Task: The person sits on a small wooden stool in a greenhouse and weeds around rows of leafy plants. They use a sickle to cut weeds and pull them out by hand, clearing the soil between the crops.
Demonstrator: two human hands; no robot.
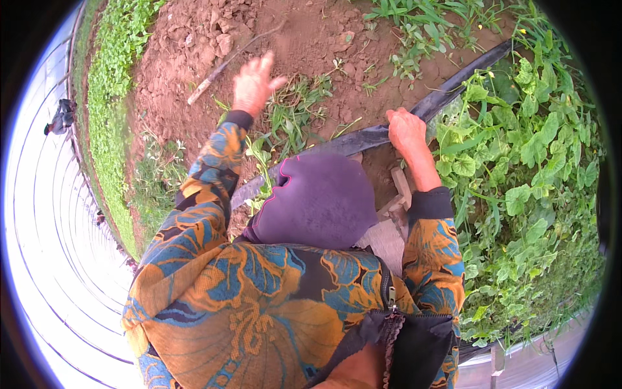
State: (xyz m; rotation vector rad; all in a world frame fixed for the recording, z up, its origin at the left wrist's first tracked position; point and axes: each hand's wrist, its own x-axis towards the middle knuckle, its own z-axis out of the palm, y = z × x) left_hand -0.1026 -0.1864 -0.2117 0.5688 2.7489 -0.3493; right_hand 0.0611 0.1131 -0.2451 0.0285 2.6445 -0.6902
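My left hand (pixel 253 83) is held over bare brown soil (pixel 311 46), fingers apart and a little blurred, with nothing in it. Just beyond it lies a long thin stick (pixel 210 81) with a pale, thicker near end. Below and right of that hand is a heap of green weeds (pixel 296 109). A flat black plastic hose or strip (pixel 357 139) crosses the ground diagonally before me. My right hand (pixel 407 130) is closed on this strip; its fingertips are mostly hidden. The strip passes beyond my purple-clad knee (pixel 320 202).
Broad-leaved vines (pixel 525 141) grow densely on the right. Pale blocks or boards (pixel 386 240) lie beside my knee. Rows of green crop (pixel 109 97) run along the left, near a hooped greenhouse wall (pixel 53 209). Another person (pixel 60 117) is far off by that wall.
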